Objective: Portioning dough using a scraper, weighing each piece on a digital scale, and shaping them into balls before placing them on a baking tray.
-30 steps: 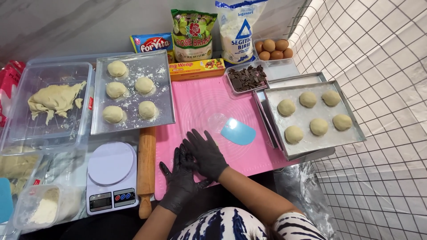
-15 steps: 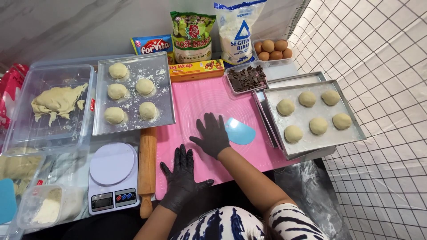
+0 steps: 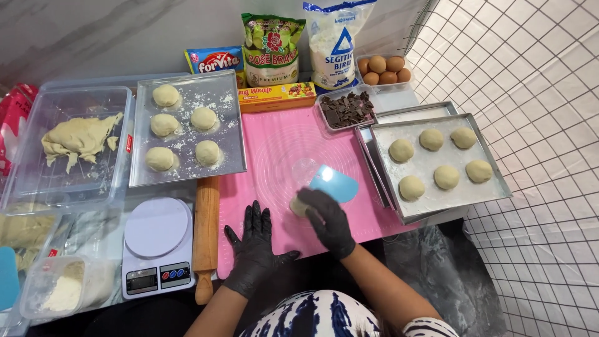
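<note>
Five dough balls [image 3: 181,133] sit on the floured left tray [image 3: 231,162], six more on the right tray [image 3: 493,187]. A clear tub [image 3: 118,181] holds a ragged dough mass [image 3: 78,137], a small dish holds chocolate pieces [image 3: 347,110], and eggs [image 3: 382,68] fill a carton. On the pink mat [image 3: 274,150] lies a pale, smooth dough piece [image 3: 297,206], mostly hidden. The right hand [image 3: 327,218] cups over it, its grip curled around the dough, just below a blue scraper [image 3: 335,183]. The left hand [image 3: 256,246] rests flat on the mat, fingers spread, holding nothing, near the dough piece.
</note>
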